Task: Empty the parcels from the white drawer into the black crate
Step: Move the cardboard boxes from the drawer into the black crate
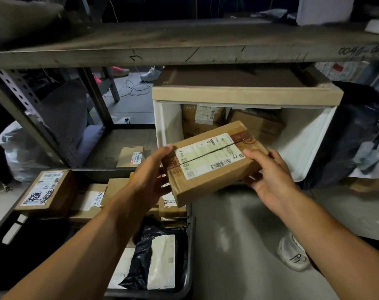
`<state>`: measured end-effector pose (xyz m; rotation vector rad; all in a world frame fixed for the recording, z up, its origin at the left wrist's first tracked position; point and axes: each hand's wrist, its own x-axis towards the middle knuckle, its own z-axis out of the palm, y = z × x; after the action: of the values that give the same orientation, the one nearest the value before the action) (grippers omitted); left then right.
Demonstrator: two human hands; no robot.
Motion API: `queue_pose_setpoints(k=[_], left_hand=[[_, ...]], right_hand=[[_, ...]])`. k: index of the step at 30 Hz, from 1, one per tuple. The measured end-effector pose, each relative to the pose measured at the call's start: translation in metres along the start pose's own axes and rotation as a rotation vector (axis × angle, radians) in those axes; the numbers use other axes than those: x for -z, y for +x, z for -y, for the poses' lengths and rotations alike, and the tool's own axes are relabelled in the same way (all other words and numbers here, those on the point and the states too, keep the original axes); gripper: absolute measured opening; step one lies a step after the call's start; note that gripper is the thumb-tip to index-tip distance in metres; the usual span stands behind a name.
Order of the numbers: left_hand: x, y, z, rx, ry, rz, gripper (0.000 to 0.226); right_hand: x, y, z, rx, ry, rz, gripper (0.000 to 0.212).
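From the head view: I've got a cardboard parcel [214, 161] in the air between the white drawer [303, 144] and the black crate [189, 245], my left hand [149, 176] curled round its near end, my right hand [268, 174] gripping the far side. The crate already holds several boxes and a black mailer bag [149, 256], so I'd say we're well underway. At least two boxes [205, 120] remain in the drawer. The shelf post [34, 118] stands left, well clear.
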<state>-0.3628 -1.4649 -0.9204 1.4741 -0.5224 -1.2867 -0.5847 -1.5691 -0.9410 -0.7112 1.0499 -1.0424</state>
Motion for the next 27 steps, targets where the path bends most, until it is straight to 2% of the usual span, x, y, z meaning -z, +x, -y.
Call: queue_pose_setpoints(k=[2, 7, 9, 11, 12, 15, 19, 23, 27], left_hand=[[0.002, 0.001, 0.002, 0.021, 0.047, 0.01, 0.047], [0.006, -0.003, 0.004, 0.165, 0.115, 0.182, 0.05], [0.001, -0.005, 0.006, 0.169, 0.131, 0.244, 0.052], [-0.007, -0.006, 0.008, 0.156, 0.159, 0.272, 0.055], [-0.01, -0.005, 0.01, 0.158, 0.162, 0.278, 0.055], [-0.013, -0.003, 0.014, 0.188, 0.153, 0.27, 0.052], [-0.01, -0.003, 0.015, 0.168, 0.133, 0.242, 0.047], [-0.005, -0.001, 0.014, 0.056, 0.07, 0.164, 0.035], [0.006, 0.005, 0.023, 0.055, 0.013, 0.082, 0.053]], right_hand=[[-0.001, 0.0, 0.0, 0.014, 0.01, -0.023, 0.045], [-0.004, -0.004, 0.0, 0.04, 0.055, -0.114, 0.056], [-0.005, -0.007, -0.001, 0.022, -0.016, -0.055, 0.044], [-0.008, -0.012, -0.006, -0.037, -0.119, 0.093, 0.036], [-0.01, -0.014, -0.008, -0.076, -0.165, 0.179, 0.039], [-0.014, -0.017, -0.014, -0.109, -0.228, 0.342, 0.052], [-0.015, -0.015, -0.016, -0.087, -0.202, 0.336, 0.061], [-0.016, -0.017, -0.018, -0.098, -0.227, 0.399, 0.062], [-0.023, -0.019, -0.022, -0.098, -0.3, 0.416, 0.059]])
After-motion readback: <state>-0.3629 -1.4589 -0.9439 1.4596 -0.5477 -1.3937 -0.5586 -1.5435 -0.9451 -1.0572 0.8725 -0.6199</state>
